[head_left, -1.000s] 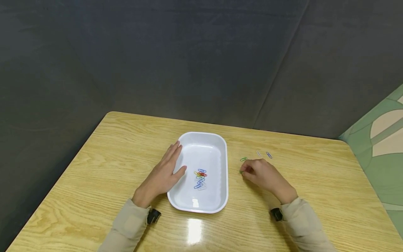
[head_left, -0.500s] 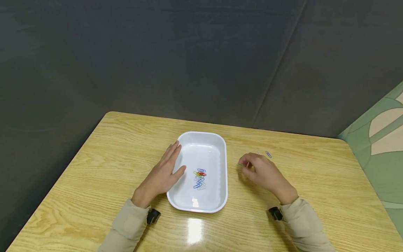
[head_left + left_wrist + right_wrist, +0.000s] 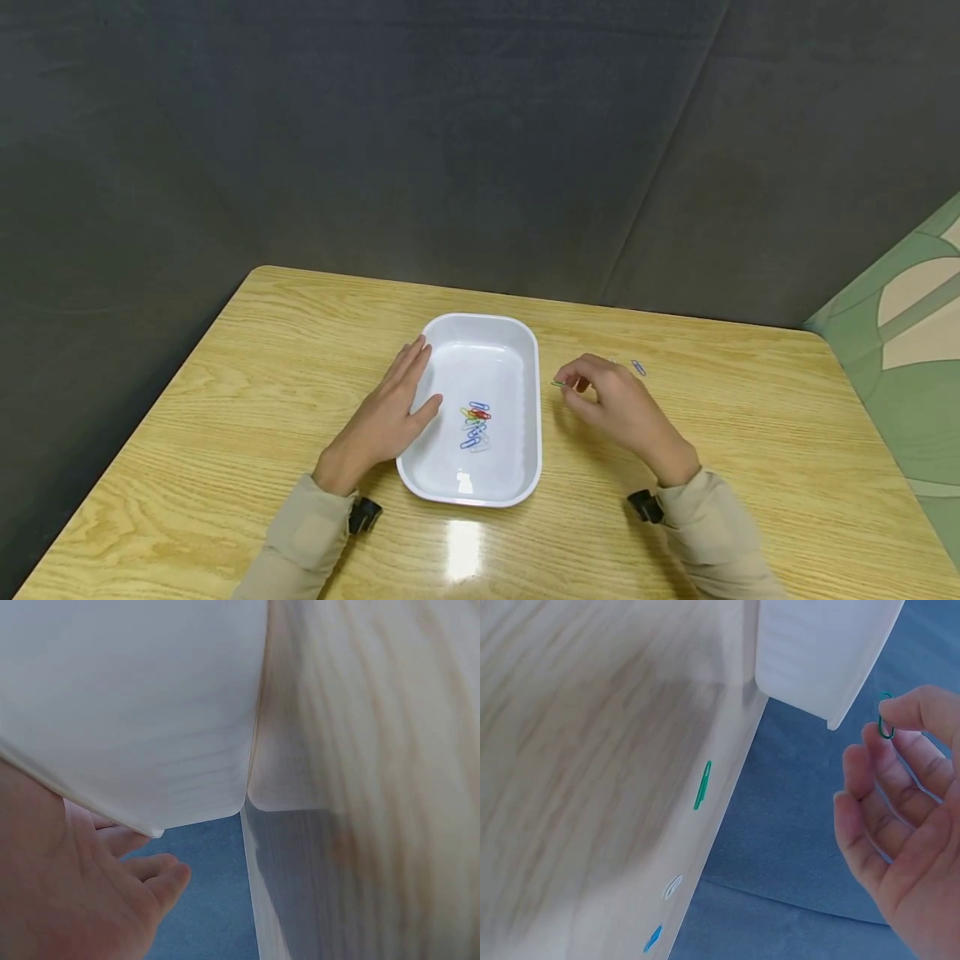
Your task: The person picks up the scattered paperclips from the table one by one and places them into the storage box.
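A white tray (image 3: 480,492) stands on the wooden table, with several coloured paper clips (image 3: 476,427) lying in a small heap inside it. My left hand (image 3: 381,421) rests along the tray's left rim, fingers straight and thumb over the edge. To the right of the tray, my right hand (image 3: 618,408) pinches a green paper clip (image 3: 886,716) between thumb and index finger, above the table. In the right wrist view another green paper clip (image 3: 703,785), a white paper clip (image 3: 673,886) and a blue paper clip (image 3: 653,938) lie on the table; the hand hides that green one in the head view.
The wooden table (image 3: 187,433) extends on both sides of the tray. Behind its back edge hangs a dark grey cloth (image 3: 450,167). A green and beige patterned surface (image 3: 915,350) is at the right.
My right hand has lifted the green paper clip off the table and moved slightly left and away from me, nearer the tray. My left hand has stayed at the tray's rim.
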Motion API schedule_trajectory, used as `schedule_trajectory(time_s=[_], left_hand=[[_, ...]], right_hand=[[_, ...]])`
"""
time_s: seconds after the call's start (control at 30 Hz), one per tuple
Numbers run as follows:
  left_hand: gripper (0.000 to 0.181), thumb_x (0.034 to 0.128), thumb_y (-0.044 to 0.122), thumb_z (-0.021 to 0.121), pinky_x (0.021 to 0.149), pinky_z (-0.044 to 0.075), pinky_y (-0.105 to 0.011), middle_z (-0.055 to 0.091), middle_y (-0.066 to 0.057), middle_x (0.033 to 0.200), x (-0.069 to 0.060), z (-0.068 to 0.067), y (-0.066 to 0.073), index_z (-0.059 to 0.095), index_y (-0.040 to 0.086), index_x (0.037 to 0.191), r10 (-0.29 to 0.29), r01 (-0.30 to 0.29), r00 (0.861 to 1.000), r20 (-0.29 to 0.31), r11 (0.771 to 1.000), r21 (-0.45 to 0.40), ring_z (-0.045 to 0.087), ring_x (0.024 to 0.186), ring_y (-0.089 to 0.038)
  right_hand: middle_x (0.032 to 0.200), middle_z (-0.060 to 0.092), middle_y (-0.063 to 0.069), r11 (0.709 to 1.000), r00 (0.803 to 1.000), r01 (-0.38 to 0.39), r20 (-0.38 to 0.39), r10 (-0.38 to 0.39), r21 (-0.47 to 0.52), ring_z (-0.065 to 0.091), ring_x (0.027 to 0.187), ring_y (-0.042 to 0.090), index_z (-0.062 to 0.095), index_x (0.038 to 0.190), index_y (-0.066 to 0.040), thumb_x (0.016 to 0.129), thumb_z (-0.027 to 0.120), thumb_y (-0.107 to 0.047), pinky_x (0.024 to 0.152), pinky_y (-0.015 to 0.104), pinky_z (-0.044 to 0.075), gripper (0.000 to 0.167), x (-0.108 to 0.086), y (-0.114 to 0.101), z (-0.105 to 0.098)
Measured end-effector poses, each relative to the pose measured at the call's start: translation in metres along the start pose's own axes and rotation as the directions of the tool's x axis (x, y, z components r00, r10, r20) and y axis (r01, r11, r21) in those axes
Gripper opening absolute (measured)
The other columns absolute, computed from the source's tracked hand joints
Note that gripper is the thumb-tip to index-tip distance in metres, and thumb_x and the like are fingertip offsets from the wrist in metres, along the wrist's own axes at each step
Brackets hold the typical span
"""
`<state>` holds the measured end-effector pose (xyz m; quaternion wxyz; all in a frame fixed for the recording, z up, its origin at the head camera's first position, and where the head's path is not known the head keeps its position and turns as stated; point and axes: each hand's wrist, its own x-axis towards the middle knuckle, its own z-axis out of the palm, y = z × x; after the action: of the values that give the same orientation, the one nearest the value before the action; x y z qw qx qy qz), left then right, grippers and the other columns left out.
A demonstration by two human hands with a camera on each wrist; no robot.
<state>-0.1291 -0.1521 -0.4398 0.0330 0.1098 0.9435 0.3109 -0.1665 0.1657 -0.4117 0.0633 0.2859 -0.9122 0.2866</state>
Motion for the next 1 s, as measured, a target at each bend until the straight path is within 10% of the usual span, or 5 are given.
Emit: schedule_trajectory(time_s=[1.0], left_hand=[[0.073, 0.1020, 0.037, 0.049, 0.125, 0.016, -0.049, 0.007, -0.007, 0.169, 0.001, 0.000, -0.001, 0.015, 0.007, 0.159, 0.013, -0.013, 1.000, -0.006, 1.000, 0.004, 0.009, 0.156, -0.031]], right_hand=[[0.096, 0.072, -0.001, 0.997, 0.996, 0.050, 0.069, -0.054, 0.061, 0.062, 0.083, 0.012, 0.073, 0.100, -0.011, 0.091, 0.066, -0.007, 0.074, 0.034, 0.057, 0.012, 0.031, -0.039, 0.015]])
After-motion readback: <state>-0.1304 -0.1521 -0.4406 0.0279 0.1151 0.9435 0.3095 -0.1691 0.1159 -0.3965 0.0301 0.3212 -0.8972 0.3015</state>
